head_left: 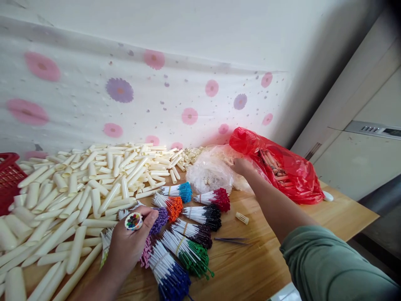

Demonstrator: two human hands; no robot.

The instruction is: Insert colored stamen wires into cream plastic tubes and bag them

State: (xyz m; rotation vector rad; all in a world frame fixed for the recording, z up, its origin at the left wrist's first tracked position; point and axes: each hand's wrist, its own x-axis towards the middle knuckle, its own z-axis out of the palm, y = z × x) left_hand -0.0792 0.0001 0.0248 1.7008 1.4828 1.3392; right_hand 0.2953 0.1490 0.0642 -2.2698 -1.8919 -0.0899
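Observation:
My left hand (pixel 130 238) is closed round a white ring-shaped holder (pixel 133 221) packed with several coloured tips, its end facing me. Beside and below this hand lie banded bundles of white refills with coloured ends: purple (pixel 159 220), orange (pixel 173 207), green (pixel 196 259) and dark blue (pixel 173 282) among them. My right hand (pixel 243 167) reaches to the back of the table, at the clear plastic bag (pixel 213 169) beside the red bag. Its fingers are mostly hidden, so whether they hold anything does not show.
Cream pen tubes (pixel 94 188) are heaped on the left, near a red basket (pixel 9 179). A red plastic bag (pixel 294 175) holds printed tubes. Tweezers (pixel 232 241) and one slotted cream piece (pixel 242 218) lie on the wooden table (pixel 250 267). A flowered sheet (pixel 169 100) covers the wall.

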